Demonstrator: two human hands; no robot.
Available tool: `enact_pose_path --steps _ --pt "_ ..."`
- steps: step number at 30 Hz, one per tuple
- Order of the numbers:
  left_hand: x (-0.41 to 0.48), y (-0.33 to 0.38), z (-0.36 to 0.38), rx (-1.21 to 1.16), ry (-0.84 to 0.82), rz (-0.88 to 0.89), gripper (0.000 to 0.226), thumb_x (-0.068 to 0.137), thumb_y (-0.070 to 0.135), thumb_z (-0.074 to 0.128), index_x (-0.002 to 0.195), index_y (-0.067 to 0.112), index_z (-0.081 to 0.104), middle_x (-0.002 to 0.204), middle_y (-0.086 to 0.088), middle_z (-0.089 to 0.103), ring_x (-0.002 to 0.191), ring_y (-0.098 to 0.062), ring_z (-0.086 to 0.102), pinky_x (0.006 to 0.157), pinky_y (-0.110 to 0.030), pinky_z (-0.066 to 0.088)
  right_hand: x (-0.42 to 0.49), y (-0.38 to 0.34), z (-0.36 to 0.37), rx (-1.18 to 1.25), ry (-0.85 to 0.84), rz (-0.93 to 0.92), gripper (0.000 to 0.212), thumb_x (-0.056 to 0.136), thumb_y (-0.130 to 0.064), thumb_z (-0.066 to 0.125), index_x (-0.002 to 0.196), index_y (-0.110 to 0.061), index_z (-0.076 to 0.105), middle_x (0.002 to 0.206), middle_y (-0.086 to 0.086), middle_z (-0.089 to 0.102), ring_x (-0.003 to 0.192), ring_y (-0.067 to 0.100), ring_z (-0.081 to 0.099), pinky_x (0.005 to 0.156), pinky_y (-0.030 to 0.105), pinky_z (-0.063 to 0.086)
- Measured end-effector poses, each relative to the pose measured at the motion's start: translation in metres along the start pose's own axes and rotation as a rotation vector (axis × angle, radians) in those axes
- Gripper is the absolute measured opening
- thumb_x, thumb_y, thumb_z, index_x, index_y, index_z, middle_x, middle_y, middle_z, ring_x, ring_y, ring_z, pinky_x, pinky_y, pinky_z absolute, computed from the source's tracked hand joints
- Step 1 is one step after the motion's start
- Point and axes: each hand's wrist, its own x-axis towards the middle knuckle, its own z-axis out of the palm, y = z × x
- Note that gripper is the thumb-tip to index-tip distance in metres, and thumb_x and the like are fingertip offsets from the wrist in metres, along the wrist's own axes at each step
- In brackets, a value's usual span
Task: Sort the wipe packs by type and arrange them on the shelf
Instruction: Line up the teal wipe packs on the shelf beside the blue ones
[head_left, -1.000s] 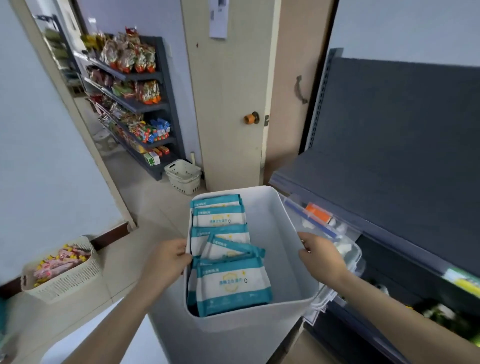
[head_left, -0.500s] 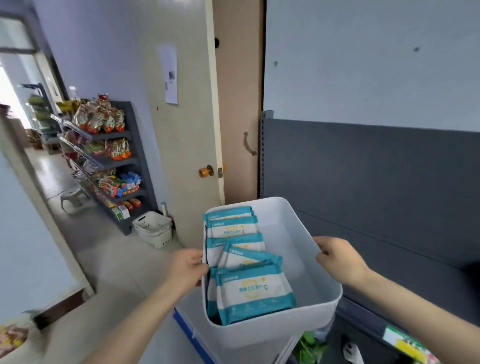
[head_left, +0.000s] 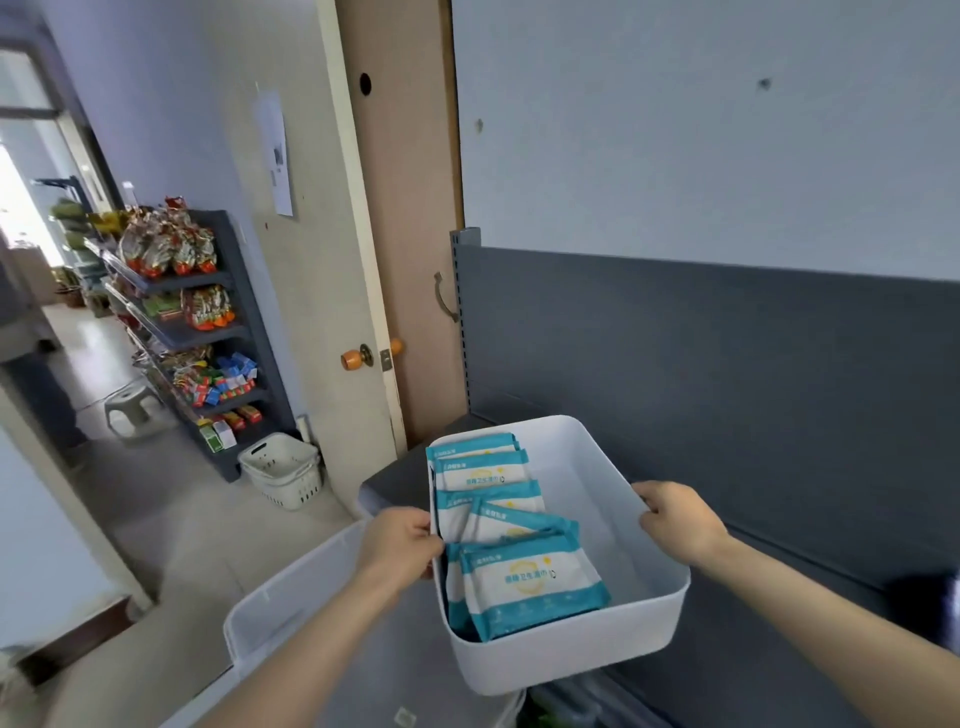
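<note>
White bin-rim (head_left: 571, 656): L grip (head_left: 401, 545), R grip (head_left: 681, 525)

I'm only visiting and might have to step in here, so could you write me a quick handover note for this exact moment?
Left grip, a bare hand: fingers curled over the left rim of the white bin.
Right grip: holds the bin's right rim.
Wipe packs: teal and white, overlapping in a row along the bin's left side; those I can see look like one type.
Grey shelf: the bin is held at its front edge; I cannot tell if it rests there.
Done: nothing sorted, no pack on the shelf.
Left: set the bin down, sort the packs, line them up.
</note>
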Motion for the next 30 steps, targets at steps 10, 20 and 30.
enact_pose_path --steps 10,20,30 --pt "0.027 0.001 0.046 0.175 0.022 0.013 0.021 0.075 0.001 0.060 0.085 0.010 0.076 0.073 -0.003 0.073 0.064 -0.018 0.070 0.062 -0.041 0.060 0.044 0.044 0.018 0.001 -0.062 0.049 0.040 0.082 -0.003 0.045 0.102 -0.029 0.068 0.093 -0.009 0.067 0.078 0.012 0.062 0.061 0.028 0.054" --pt "0.038 -0.008 0.054 0.048 0.071 0.062 0.024 0.069 0.025 0.061 0.086 0.018 0.075 0.073 0.004 0.074 0.066 -0.015 0.071 0.064 -0.048 0.059 0.067 0.047 0.027 -0.042 -0.021 -0.001 0.048 0.084 -0.004 0.044 0.117 -0.033 0.061 0.095 -0.009 0.067 0.075 0.013 0.062 0.057 0.025 0.050" --pt "0.058 -0.037 0.028 0.542 0.127 0.733 0.030 0.078 0.017 0.066 0.106 0.023 0.073 0.116 0.011 0.066 0.114 -0.004 0.052 0.092 -0.028 0.050 -0.006 0.012 0.035 -0.060 0.130 -0.296 0.025 0.090 -0.019 0.050 0.110 -0.024 0.064 0.115 -0.013 0.065 0.107 0.008 0.057 0.088 0.025 0.049"
